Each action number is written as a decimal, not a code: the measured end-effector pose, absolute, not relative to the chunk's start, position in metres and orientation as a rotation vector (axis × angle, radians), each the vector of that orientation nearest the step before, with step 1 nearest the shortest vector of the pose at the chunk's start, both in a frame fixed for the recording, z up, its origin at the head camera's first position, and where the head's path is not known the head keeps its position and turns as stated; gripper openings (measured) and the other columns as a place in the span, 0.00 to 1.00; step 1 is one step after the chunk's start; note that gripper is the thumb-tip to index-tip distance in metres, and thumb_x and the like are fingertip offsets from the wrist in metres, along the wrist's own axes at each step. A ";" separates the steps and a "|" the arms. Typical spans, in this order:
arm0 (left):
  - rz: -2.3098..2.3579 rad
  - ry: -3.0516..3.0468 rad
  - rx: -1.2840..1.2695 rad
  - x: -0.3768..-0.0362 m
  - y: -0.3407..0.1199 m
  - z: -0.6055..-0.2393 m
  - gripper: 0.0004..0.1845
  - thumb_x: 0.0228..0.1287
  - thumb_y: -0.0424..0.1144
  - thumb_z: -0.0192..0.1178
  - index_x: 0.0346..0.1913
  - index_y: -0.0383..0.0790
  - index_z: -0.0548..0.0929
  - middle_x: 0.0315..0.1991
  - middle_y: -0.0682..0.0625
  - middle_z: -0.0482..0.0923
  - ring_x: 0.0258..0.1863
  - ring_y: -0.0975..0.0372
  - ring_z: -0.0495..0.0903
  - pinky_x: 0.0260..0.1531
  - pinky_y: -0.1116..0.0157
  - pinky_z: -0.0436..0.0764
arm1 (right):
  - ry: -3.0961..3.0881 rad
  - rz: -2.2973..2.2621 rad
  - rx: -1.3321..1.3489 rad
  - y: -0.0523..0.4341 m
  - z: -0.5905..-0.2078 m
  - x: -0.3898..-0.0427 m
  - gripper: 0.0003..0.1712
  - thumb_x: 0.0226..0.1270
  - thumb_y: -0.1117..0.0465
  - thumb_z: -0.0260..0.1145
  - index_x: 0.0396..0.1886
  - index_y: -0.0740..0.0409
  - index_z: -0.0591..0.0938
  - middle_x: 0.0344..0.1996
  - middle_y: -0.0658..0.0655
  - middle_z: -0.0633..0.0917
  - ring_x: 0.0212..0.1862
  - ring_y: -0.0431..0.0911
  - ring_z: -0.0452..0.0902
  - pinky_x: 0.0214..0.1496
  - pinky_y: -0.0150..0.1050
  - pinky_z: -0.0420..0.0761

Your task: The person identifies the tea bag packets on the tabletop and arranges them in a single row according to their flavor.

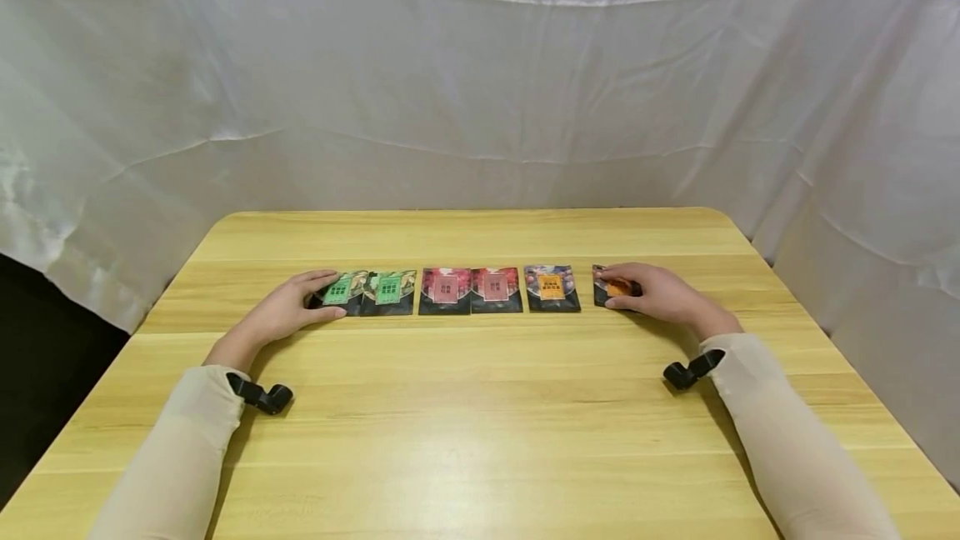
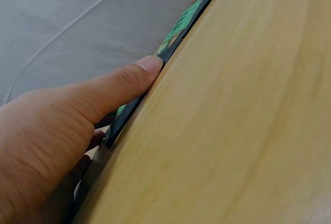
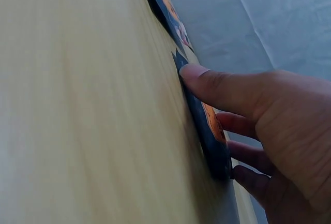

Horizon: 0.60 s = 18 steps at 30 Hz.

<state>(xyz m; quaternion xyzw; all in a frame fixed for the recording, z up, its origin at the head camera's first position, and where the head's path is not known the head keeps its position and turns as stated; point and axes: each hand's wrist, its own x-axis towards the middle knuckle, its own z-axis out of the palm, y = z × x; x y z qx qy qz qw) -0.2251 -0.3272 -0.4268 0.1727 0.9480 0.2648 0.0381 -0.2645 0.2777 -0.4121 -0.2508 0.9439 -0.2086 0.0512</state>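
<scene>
Left hand: the left hand (image 1: 288, 312) lies at about nine o'clock of the row, its fingers (image 2: 111, 92) nearly straight, thumb along the near edge and fingertips at the far edge of the outer green packet (image 1: 339, 291); the grip looks like a light pinch across it rather than a closed fist.
Green pair: the outer green packet lies flat on the bench (image 1: 480, 432), touching or just overlapping the second green packet (image 1: 389, 291) at its three o'clock side.
Red pair: two red packets (image 1: 470, 289) lie edge to edge at the centre of the row, untouched.
Orange pair: a free orange packet (image 1: 552, 287) lies just beside the red ones; a gap separates it from the end orange packet (image 1: 613, 289) at three o'clock.
Right hand: the right hand (image 1: 660, 297) covers much of the end orange packet, thumb (image 3: 217, 87) pressed on its near edge and the other fingers curled at its far edge, holding it narrow.
Backdrop: a white cloth (image 1: 480, 82) hangs at twelve o'clock.
Risk, left: I judge that a sideways push could ride one green packet over the other.
Risk, right: lifted by its edges, the thin packet might buckle or slip; sliding it could knock its neighbour crooked.
</scene>
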 end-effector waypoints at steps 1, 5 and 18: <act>0.811 2.907 0.529 -0.225 -0.327 -0.426 0.45 0.64 0.61 0.61 0.74 0.36 0.62 0.73 0.33 0.54 0.71 0.36 0.51 0.65 0.36 0.54 | 2.870 -0.636 -0.767 0.276 -0.412 -0.265 0.35 0.65 0.42 0.68 0.68 0.51 0.75 0.66 0.62 0.73 0.66 0.62 0.67 0.64 0.62 0.67; 0.811 2.906 0.527 -0.225 -0.327 -0.426 0.45 0.64 0.61 0.61 0.74 0.36 0.62 0.73 0.33 0.54 0.71 0.36 0.51 0.65 0.36 0.54 | 2.865 -0.638 -0.786 0.270 -0.412 -0.263 0.37 0.63 0.42 0.69 0.68 0.53 0.74 0.66 0.62 0.72 0.65 0.62 0.67 0.64 0.62 0.68; 0.811 2.915 0.519 -0.225 -0.327 -0.427 0.44 0.64 0.61 0.61 0.74 0.37 0.62 0.73 0.33 0.54 0.71 0.37 0.51 0.66 0.36 0.54 | 2.809 -0.686 -0.796 0.263 -0.412 -0.266 0.37 0.63 0.42 0.69 0.69 0.48 0.73 0.69 0.59 0.70 0.68 0.61 0.64 0.66 0.62 0.65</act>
